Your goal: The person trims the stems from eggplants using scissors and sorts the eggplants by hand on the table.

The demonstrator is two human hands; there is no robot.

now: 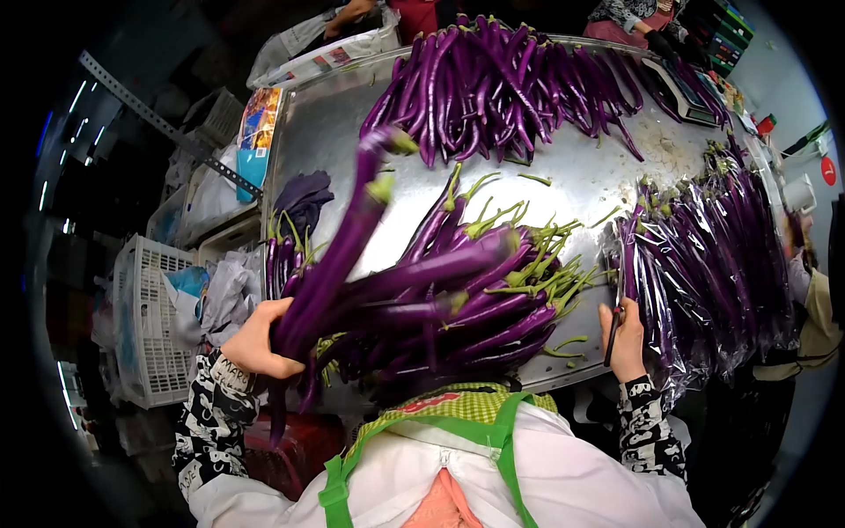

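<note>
At the near edge, a white garment (572,462) with green apron straps (335,489) over it. Just beyond, at near left, clamped with the left hand (261,343) around the lower part of several long purple held eggplants (330,273), raised at a slant over the desk (330,119), with stem ends toward far and right, some blurred. At near right, closed around a slim dark tool (609,351) with a red part, the right hand (628,343), just beside the packed eggplants; exact kind of tool hard to tell. Hands well apart, with a loose pile of eggplants (506,339) between, green stems mostly toward the right. To the left, off the desk, a white slatted crate (154,308). Along the right side of the desk, a row of packed eggplants (709,273) in shiny clear plastic. At middle left, on the desk, a few more eggplants (283,255) next to a crumpled dark purple item (304,198), material unclear. Across the far side of the desk, a large heap of eggplants (480,88), spread out toward the right. At far right, partly among eggplants, a scale (679,92). Beyond the far right edge, a co-worker (635,22), only partly in view.
</note>
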